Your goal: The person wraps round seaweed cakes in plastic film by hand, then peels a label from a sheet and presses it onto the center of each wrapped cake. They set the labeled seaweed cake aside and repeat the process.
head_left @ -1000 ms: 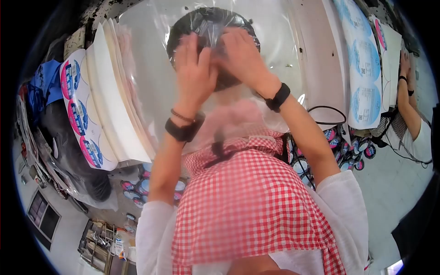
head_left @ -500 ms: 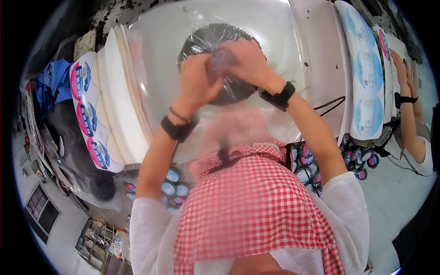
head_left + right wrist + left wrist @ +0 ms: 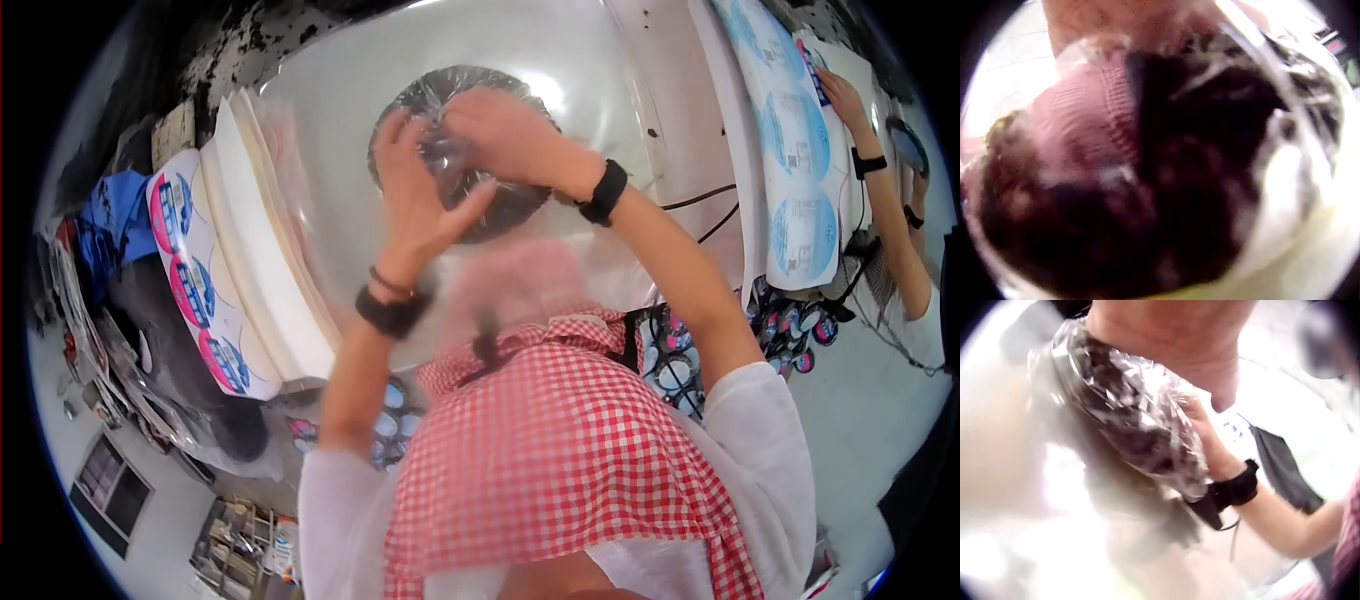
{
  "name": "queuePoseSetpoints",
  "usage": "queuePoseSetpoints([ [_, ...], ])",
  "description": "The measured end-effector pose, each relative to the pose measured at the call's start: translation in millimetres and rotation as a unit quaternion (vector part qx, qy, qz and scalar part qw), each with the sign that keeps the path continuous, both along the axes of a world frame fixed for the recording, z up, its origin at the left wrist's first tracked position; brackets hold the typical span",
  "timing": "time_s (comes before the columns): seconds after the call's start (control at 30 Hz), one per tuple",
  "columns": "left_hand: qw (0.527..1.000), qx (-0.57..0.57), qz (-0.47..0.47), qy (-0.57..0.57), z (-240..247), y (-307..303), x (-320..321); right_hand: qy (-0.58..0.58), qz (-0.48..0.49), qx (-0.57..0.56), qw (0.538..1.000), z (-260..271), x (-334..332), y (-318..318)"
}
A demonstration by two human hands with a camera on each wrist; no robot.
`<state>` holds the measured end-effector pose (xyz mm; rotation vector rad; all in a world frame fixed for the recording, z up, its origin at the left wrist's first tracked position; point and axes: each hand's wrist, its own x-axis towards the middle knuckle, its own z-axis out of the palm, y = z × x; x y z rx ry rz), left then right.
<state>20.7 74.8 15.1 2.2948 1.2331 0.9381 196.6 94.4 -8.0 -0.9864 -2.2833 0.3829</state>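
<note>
A dark, round, flat disc point(image 3: 505, 210) in crinkled clear plastic lies in front of me in the head view. My left hand point(image 3: 415, 205) bends its fingers over its left side, thumb stretched apart toward the near edge. Over its upper middle, my right hand point(image 3: 515, 140) grips the film with bent fingers; the fingertips are partly hidden. From the left wrist, the wrapped disc point(image 3: 1141, 419) shows edge-on between both hands. Close up and blurred, the right wrist view shows dark contents point(image 3: 1179, 187) through shiny film.
A clear plastic sheet point(image 3: 330, 110) covers the work surface. Stacked white sheets point(image 3: 265, 230) and printed labels point(image 3: 190, 270) stand on the left; blue round labels point(image 3: 805, 150) hang on the right. Black cables point(image 3: 700, 197) cross beside my right arm. Another person's arm point(image 3: 885, 200) reaches in at far right.
My left hand's thumb and fingers have spread apart, its fingers now farther up the disc's left side. My right hand has shifted left over the film. The other person's hands have moved apart.
</note>
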Motion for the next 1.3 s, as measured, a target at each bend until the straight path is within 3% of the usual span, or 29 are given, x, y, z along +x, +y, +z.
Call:
queuePoseSetpoints([
  [0.07, 0.994, 0.002, 0.087, -0.071, -17, -6, 13, -0.015, -0.016, 0.001, 1.0, 4, -4, -6],
  [0.1, 0.997, -0.011, 0.053, 0.053, -8, -7, 17, -0.008, -0.018, -0.002, 1.0, 8, -3, -9],
  [0.13, 0.996, -0.015, 0.055, 0.067, -8, -7, 18, 0.0, -0.021, 0.004, 1.0, 14, -1, -8],
  [0.17, 0.995, -0.016, 0.054, 0.082, -9, -5, 17, -0.054, -0.003, -0.113, 0.992, 22, 6, -11],
  [0.27, 0.991, 0.024, 0.057, 0.118, -12, -3, 22, 0.061, -0.139, -0.094, 0.984, 30, 28, -43],
  [0.3, 0.989, 0.027, 0.042, 0.142, -10, -4, 24, -0.052, -0.165, -0.155, 0.973, 14, 28, -51],
  [0.4, 0.985, 0.031, 0.014, 0.169, -9, -6, 26, -0.099, -0.238, -0.087, 0.962, 14, -2, -67],
  [0.47, 0.988, 0.03, 0.004, 0.152, -4, -12, 26, 0.043, -0.228, -0.063, 0.971, 16, -2, -66],
  [0.5, 0.987, 0.05, 0.008, 0.152, -7, -13, 26, -0.01, -0.254, -0.012, 0.967, -3, -3, -65],
  [0.6, 0.981, 0.074, 0.027, 0.177, -20, -5, 25, -0.09, -0.16, -0.047, 0.982, 34, 26, -86],
  [0.63, 0.981, 0.086, 0.021, 0.174, -20, -3, 27, -0.036, -0.229, -0.053, 0.971, 66, 40, -99],
  [0.67, 0.98, 0.094, 0.022, 0.173, -20, -3, 27, 0.02, -0.289, -0.058, 0.955, 95, 60, -122],
  [0.73, 0.979, 0.103, 0.027, 0.172, -23, -6, 27, 0.002, -0.449, -0.014, 0.893, 113, 139, -172],
  [0.8, 0.978, 0.119, 0.024, 0.169, -23, -6, 28, -0.229, -0.668, 0.001, 0.708, 130, 177, -221],
  [0.83, 0.978, 0.125, 0.022, 0.167, -25, -4, 27, -0.14, -0.498, -0.134, 0.845, 92, 196, -267],
  [0.87, 0.978, 0.126, 0.02, 0.165, -25, -4, 26, -0.093, -0.379, -0.202, 0.898, 76, 203, -289],
  [0.9, 0.979, 0.125, 0.021, 0.162, -25, -4, 26, -0.033, -0.257, -0.288, 0.922, 77, 199, -300],
  [1.03, 0.982, 0.118, 0.024, 0.147, -32, -1, 25, 0.009, -0.085, -0.404, 0.911, 118, 200, -308],
  [1.07, 0.982, 0.116, 0.021, 0.146, -32, 0, 23, 0.165, -0.401, -0.447, 0.782, 122, 211, -298],
  [1.1, 0.98, 0.114, 0.026, 0.16, -33, 1, 23, -0.107, -0.519, -0.227, 0.817, 107, 230, -291],
  [1.13, 0.98, 0.114, 0.026, 0.16, -34, 1, 22, -0.365, -0.566, 0.025, 0.739, 86, 249, -286],
  [1.23, 0.98, 0.123, 0.03, 0.156, -35, 4, 22, -0.516, -0.546, 0.078, 0.656, 31, 277, -269],
  [1.3, 0.979, 0.129, 0.031, 0.153, -36, 3, 22, -0.499, -0.537, 0.062, 0.677, 24, 276, -269],
])
